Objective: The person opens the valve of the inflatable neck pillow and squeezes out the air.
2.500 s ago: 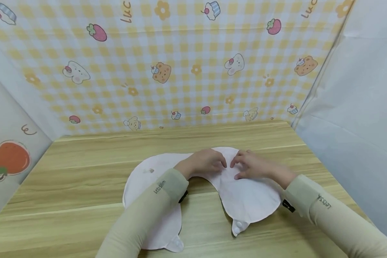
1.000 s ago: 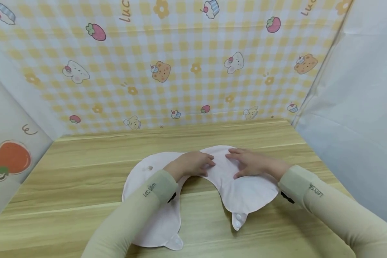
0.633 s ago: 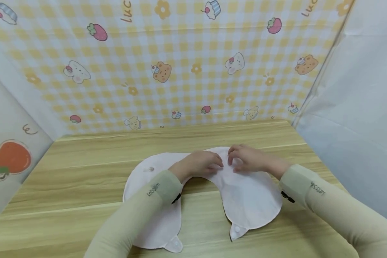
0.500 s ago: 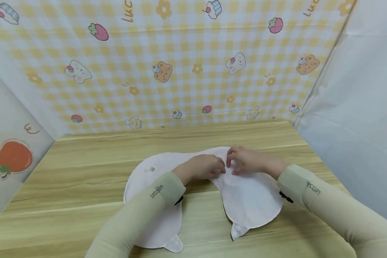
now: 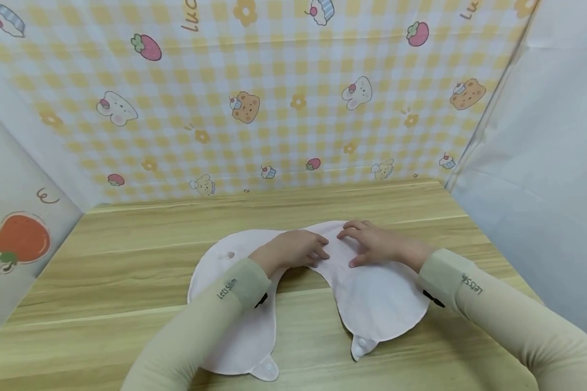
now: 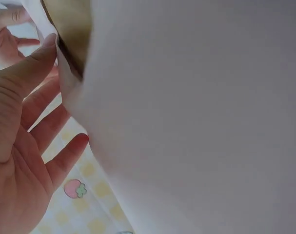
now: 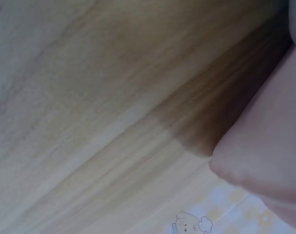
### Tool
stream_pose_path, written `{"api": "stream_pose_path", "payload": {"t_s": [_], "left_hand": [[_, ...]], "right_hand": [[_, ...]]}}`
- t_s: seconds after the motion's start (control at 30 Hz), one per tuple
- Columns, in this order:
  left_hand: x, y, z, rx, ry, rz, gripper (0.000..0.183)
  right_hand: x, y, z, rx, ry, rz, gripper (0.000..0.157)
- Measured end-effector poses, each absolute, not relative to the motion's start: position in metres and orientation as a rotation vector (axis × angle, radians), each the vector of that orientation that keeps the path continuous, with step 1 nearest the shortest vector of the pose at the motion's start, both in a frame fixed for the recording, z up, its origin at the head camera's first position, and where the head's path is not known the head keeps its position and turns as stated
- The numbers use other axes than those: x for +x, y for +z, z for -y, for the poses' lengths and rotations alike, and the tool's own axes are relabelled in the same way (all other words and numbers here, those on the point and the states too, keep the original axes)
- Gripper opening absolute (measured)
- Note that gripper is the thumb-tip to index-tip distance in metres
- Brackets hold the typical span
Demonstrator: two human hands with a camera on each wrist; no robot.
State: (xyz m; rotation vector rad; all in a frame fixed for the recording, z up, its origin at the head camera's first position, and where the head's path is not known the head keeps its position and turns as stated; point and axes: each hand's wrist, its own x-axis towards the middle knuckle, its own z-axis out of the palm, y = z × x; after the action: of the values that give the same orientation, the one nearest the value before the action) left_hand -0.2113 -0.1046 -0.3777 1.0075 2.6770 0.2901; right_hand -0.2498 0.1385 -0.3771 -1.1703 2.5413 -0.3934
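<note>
A pale pink U-shaped cloth bib (image 5: 381, 301), with small snap tabs at its two ends, lies flat on the wooden table. My left hand (image 5: 295, 248) rests on its narrow middle, fingers loosely extended. In the left wrist view the thumb of that left hand (image 6: 21, 146) touches the inner edge of the bib (image 6: 196, 126), and the little fingertip meets the other edge. My right hand (image 5: 379, 243) lies on the bib's upper right part, fingers spread. A gap of cloth separates the two hands. The left sleeve covers part of the bib's left arm.
The wood-grain table (image 5: 142, 250) extends around the bib. A yellow-checked curtain (image 5: 274, 70) with cartoon prints hangs behind the table, and white sheets (image 5: 557, 136) flank the sides. The right wrist view shows the table (image 7: 89, 97) and a blurred pink shape.
Both hands have loosened from a curled, pinching pose on the bib to more spread fingers. My left hand has drawn a little to the left. The bib's right end has shifted slightly.
</note>
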Motion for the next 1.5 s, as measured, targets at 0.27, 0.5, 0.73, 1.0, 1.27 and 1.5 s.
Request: {"api": "stream_pose_path", "payload": {"t_s": [0.27, 0.5, 0.73, 1.0, 1.27, 1.5], "left_hand": [[-0.212, -0.379, 0.119, 1.008, 0.345, -2.687, 0.032], [-0.213, -0.38, 0.119, 1.015, 0.381, -2.677, 0.032], [-0.212, -0.377, 0.118, 0.988, 0.356, -2.663, 0.034], [-0.212, -0.374, 0.126, 0.984, 0.305, -2.663, 0.039], [-0.212, -0.375, 0.147, 0.968, 0.308, -2.68, 0.04], [-0.208, -0.376, 0.158, 0.966, 0.355, -2.686, 0.039]], "right_hand": [[-0.25, -0.379, -0.139, -1.138, -0.31, -2.566, 0.072], [-0.246, -0.377, -0.131, -1.152, -0.126, -2.614, 0.084], [-0.243, -0.375, -0.124, -1.162, -0.013, -2.635, 0.092], [-0.24, -0.379, -0.121, -1.154, -0.008, -2.648, 0.103], [-0.237, -0.38, -0.119, -1.116, -0.016, -2.658, 0.104], [-0.233, -0.376, -0.11, -1.052, 0.001, -2.622, 0.101]]}}
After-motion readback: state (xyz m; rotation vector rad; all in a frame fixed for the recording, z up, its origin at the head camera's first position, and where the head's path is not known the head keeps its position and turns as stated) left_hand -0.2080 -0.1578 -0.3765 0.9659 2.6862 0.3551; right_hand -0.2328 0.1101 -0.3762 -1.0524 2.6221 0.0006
